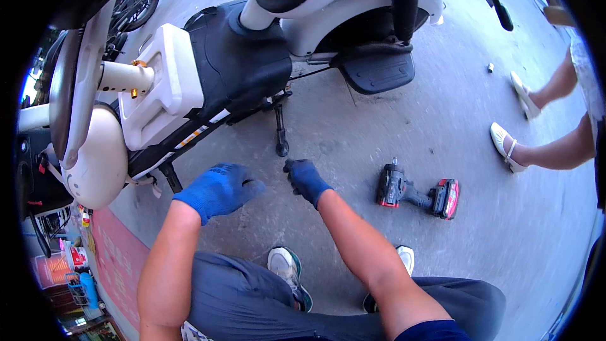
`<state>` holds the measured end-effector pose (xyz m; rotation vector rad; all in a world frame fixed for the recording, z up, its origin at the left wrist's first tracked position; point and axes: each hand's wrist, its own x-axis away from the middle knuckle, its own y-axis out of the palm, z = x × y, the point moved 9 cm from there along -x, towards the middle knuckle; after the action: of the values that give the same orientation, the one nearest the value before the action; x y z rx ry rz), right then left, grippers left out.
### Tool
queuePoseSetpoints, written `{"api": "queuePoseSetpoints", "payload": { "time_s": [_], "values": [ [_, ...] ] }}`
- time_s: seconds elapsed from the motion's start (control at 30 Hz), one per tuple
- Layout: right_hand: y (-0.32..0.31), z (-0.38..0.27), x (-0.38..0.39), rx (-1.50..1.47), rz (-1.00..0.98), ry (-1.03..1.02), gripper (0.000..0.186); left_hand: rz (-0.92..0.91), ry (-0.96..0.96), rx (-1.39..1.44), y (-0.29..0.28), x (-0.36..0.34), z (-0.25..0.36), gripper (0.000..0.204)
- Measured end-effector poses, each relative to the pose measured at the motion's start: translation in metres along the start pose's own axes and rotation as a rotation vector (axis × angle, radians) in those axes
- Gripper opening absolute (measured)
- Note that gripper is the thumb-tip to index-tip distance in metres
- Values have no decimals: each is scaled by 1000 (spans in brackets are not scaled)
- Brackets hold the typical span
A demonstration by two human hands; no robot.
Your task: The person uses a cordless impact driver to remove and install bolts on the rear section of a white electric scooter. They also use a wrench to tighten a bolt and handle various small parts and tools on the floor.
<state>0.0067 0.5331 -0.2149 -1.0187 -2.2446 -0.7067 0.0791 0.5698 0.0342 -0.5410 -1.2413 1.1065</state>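
A white and black two-wheeler (pixel 246 57) stands across the upper view, with a dark metal stand (pixel 278 129) hanging from its underside. My left hand (pixel 221 192), in a blue glove, is below the vehicle, left of the stand, with slightly bent, blurred fingers apart and nothing visible in them. My right hand (pixel 306 180), also gloved, has its fingers curled just below the stand's lower end; whatever they may hold is hidden. A cordless impact wrench (pixel 407 192) with a red and black battery lies on the ground to the right.
Another person's legs (pixel 562 145) in white shoes are at the right. A parked bike's wheel (pixel 136 3) is at upper left. A red mat (pixel 123 265), buckets and assorted items line the lower left. A small object (pixel 490 67) lies on the grey ground. My shoes are below my hands.
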Motion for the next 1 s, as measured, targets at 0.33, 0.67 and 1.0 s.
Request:
{"api": "queuePoseSetpoints", "payload": {
  "time_s": [0.33, 0.67, 1.0],
  "values": [
    [30, 15, 15, 141, -242, -78, 35, -45, -52, -51, 3, -7, 5, 34],
    [20, -13, 13, 178, -194, -73, 41, 25, 77, -51, -2, -5, 19, 33],
    [17, 5, -20, 388, -209, -182, 42, -96, -54, -10, 9, -26, 20, 31]
  ]
}}
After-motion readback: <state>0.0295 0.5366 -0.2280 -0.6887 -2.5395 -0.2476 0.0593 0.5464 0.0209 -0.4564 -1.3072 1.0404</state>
